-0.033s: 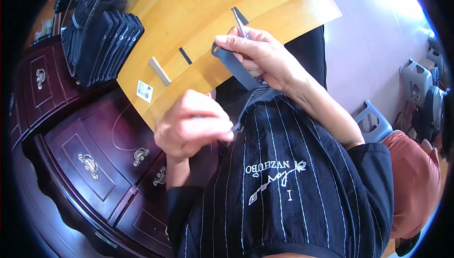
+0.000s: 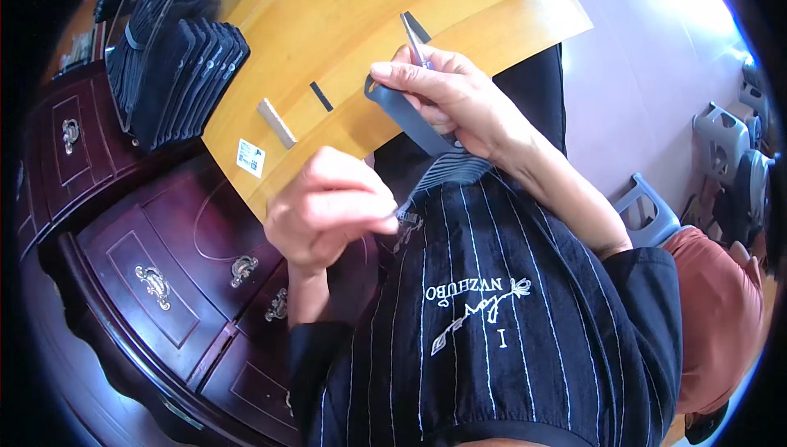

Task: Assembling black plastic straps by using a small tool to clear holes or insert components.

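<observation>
My right hand (image 2: 455, 95) is closed round a flat dark grey strap (image 2: 412, 123), its thumb pressing the rounded end with a small hole. A slim pointed metal tool (image 2: 414, 44) also sticks up out of that hand; its kind I cannot make out. Below the hand the strap runs into a finely striped dark section (image 2: 451, 168), which slants down towards my left hand (image 2: 334, 209). The left fingers are pinched together at the lower end of this section, in front of my striped black shirt.
On the yellow wooden table (image 2: 344, 4) lie two short black strips (image 2: 321, 96), a beige block (image 2: 277, 123) and a white label (image 2: 251, 158). Dark folded fabric pieces (image 2: 197, 78) stand stacked at left. Dark red drawers (image 2: 147, 283) are close by my left arm; grey stools (image 2: 648, 213) stand at right.
My left hand has shifted slightly up and left. The striped section between the hands shows more widely now. My right hand has barely moved.
</observation>
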### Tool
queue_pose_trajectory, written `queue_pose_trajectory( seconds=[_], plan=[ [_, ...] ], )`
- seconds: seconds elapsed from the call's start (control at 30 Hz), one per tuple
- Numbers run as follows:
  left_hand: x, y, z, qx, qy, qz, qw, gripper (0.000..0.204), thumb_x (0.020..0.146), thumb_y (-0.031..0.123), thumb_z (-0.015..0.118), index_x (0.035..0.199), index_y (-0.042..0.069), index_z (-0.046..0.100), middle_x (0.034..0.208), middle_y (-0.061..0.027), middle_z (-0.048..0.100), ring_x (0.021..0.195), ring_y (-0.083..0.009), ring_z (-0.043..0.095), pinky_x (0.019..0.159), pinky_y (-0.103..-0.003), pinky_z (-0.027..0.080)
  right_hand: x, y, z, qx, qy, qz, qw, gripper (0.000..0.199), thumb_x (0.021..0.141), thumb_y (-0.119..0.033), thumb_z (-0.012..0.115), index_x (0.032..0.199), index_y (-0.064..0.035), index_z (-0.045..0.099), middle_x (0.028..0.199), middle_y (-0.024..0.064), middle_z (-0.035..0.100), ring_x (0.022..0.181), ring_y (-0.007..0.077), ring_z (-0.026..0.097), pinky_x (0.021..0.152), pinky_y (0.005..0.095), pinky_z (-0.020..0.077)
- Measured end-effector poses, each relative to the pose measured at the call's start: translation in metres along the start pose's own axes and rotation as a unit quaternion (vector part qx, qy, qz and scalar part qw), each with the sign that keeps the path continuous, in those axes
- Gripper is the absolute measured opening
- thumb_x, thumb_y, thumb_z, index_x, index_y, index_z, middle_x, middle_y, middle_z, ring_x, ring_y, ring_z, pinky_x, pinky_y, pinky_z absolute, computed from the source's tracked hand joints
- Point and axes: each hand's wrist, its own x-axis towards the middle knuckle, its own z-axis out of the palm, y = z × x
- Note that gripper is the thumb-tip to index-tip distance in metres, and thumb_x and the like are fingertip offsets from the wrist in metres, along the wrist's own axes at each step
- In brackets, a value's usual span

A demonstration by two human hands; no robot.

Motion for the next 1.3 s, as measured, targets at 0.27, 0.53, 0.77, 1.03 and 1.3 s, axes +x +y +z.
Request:
queue_pose_trajectory(
  seconds=[0.27, 0.53, 0.77, 1.03, 1.3],
  plan=[
    [-0.004, -0.018, 0.002, -0.089, 0.156, -0.089, 0.980, 0.016, 0.077, 0.000, 0.073, 0.087, -0.002, 0.061, 0.082, -0.0114, 0.061, 0.073, -0.0182, 0.059, 0.066, -0.025, 0.047, -0.004, -0.012, 0.018, -0.085, -0.002, -0.056, 0.995, 0.024, 0.087, -0.027, 0.068, 0.083, -0.0060, 0.058, 0.058, -0.0060, 0.048, 0.046, -0.0005, 0.037, 0.041, 0.0167, 0.0233],
    [0.001, -0.028, 0.002, -0.106, 0.195, -0.127, 0.967, 0.015, 0.080, -0.003, 0.069, 0.091, -0.001, 0.060, 0.088, -0.0080, 0.060, 0.080, -0.0124, 0.056, 0.074, -0.023, 0.046, -0.007, -0.020, 0.022, -0.139, -0.027, -0.091, 0.986, 0.024, 0.089, -0.027, 0.067, 0.084, -0.0047, 0.060, 0.067, -0.0036, 0.056, 0.057, 0.0018, 0.049, 0.049, 0.0178, 0.0370],
    [0.004, -0.028, 0.002, -0.095, 0.213, -0.133, 0.963, 0.015, 0.080, -0.006, 0.068, 0.091, 0.000, 0.060, 0.087, -0.0067, 0.059, 0.080, -0.0119, 0.055, 0.075, -0.022, 0.045, -0.009, -0.022, 0.027, -0.139, -0.042, -0.088, 0.985, 0.023, 0.089, -0.027, 0.066, 0.086, -0.0050, 0.060, 0.069, -0.0026, 0.059, 0.062, 0.0019, 0.053, 0.052, 0.0175, 0.0402],
    [0.008, -0.030, 0.008, -0.104, 0.239, -0.142, 0.955, 0.016, 0.081, -0.006, 0.067, 0.093, 0.000, 0.058, 0.090, -0.0071, 0.059, 0.082, -0.0121, 0.057, 0.076, -0.022, 0.046, -0.010, -0.022, 0.031, -0.151, -0.030, -0.112, 0.982, 0.022, 0.090, -0.028, 0.065, 0.084, -0.0076, 0.060, 0.062, -0.0073, 0.051, 0.047, -0.0020, 0.036, 0.040, 0.0155, 0.0230],
    [0.008, -0.024, 0.013, -0.113, 0.274, -0.160, 0.942, 0.025, 0.082, -0.004, 0.068, 0.101, 0.001, 0.054, 0.093, -0.0060, 0.060, 0.085, -0.0092, 0.057, 0.079, -0.021, 0.047, -0.013, -0.025, 0.036, -0.148, -0.033, -0.100, 0.983, 0.021, 0.091, -0.026, 0.064, 0.085, -0.0068, 0.060, 0.062, -0.0077, 0.050, 0.047, -0.0026, 0.035, 0.040, 0.0153, 0.0224]
  ],
)
